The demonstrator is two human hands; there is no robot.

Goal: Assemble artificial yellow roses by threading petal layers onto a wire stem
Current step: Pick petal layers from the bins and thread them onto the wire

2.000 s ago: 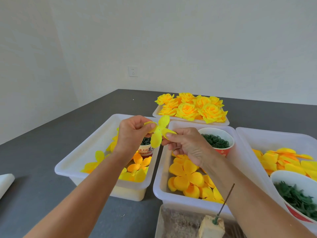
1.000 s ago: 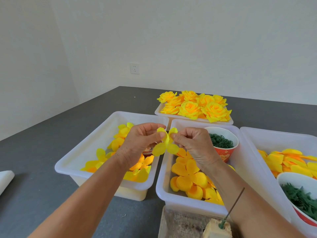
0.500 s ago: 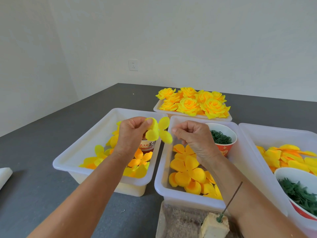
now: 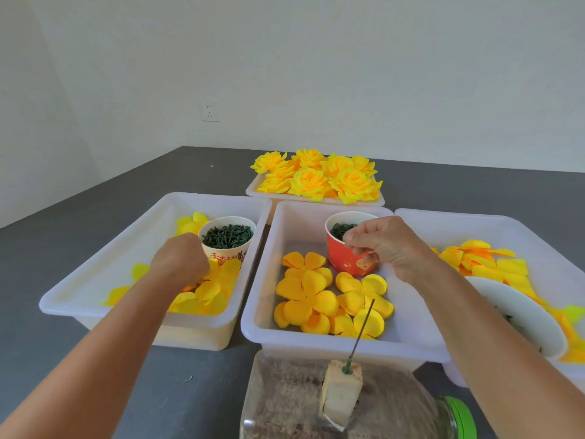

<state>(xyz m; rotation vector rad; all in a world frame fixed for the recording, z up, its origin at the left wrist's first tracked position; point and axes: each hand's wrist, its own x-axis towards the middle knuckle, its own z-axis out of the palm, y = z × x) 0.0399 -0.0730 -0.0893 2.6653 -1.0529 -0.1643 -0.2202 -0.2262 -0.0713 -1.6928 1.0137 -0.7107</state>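
Petal layers (image 4: 304,293) look light, soft and floppy; pinch them near the centre hole. Left hand (image 4: 180,259) curls into petals, its grip hidden; right hand (image 4: 380,245) hovers loosely curled, apparently empty, over the red cup (image 4: 348,263).

My dark grey table (image 4: 104,369) carries three white bins side by side: the left bin (image 4: 95,280), the middle bin (image 4: 262,299) and the right bin (image 4: 493,226). Behind them sits a shallow white tray (image 4: 253,191), and nearest me lies a clear jar (image 4: 278,403) on its side.
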